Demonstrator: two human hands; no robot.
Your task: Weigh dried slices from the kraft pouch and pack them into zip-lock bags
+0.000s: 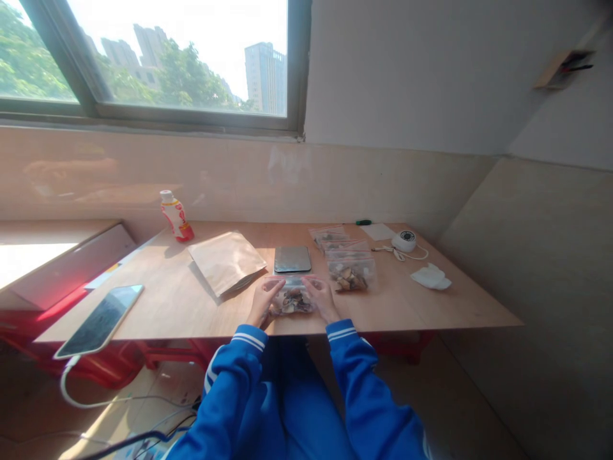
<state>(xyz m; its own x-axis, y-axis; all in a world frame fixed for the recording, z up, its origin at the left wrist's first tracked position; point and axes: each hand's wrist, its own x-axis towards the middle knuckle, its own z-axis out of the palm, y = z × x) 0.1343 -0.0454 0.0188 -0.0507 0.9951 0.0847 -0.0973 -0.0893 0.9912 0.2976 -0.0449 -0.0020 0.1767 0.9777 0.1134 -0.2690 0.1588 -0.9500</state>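
Note:
A small clear plastic bag (pixel 293 299) filled with brown and pale pieces lies at the table's near edge. My left hand (pixel 263 301) grips its left side and my right hand (pixel 322 298) grips its right side, fingers pinched along the top edge. Just behind the bag sits a flat dark scale (pixel 292 259). To the right lie several more clear bags of the same pieces (pixel 351 272). A brown paper pouch (pixel 227 260) lies to the left of the scale. Both arms are in blue sleeves with white stripes.
A wooden table (pixel 431 306) stands under a window. On it are a red and white bottle (pixel 175 216), a phone (pixel 101 319) on a cable at the left, a white round device (pixel 404 241), a crumpled tissue (pixel 431 276), a paper slip and a green pen (pixel 363 222).

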